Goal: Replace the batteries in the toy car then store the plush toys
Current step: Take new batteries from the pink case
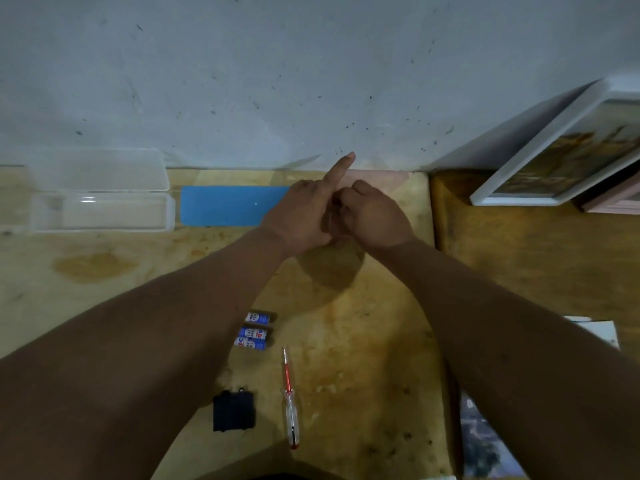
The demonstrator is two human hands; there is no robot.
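both hands met above the far middle of the desk (381, 341), close to the wall. left hand (304, 216) had its index finger straight, pointing up and away toward the wall; its other fingers curled in toward the right hand. right hand (372, 218) had fingers curled, knuckles up, pressed against the left. something seemed to sit between the two palms but it was hidden; could not tell what either grip held, or whether it held anything. the toy car itself was not made out in this view.

three batteries (254, 330), blue and white labels, lay side by side near the middle of the desk, just beside the left forearm. nearer the body lay a black cover piece (233, 410), flat. just right of it, a screwdriver (290, 400) with a red shaft and clear handle lay lengthwise, tip toward the batteries.

far left against the wall: a clear plastic box (100, 211) with its lid (100, 169) open behind it. a blue mat (228, 206) lay flat beside the box, partly under the left hand. a white-framed picture (554, 157) leaned at the far right.
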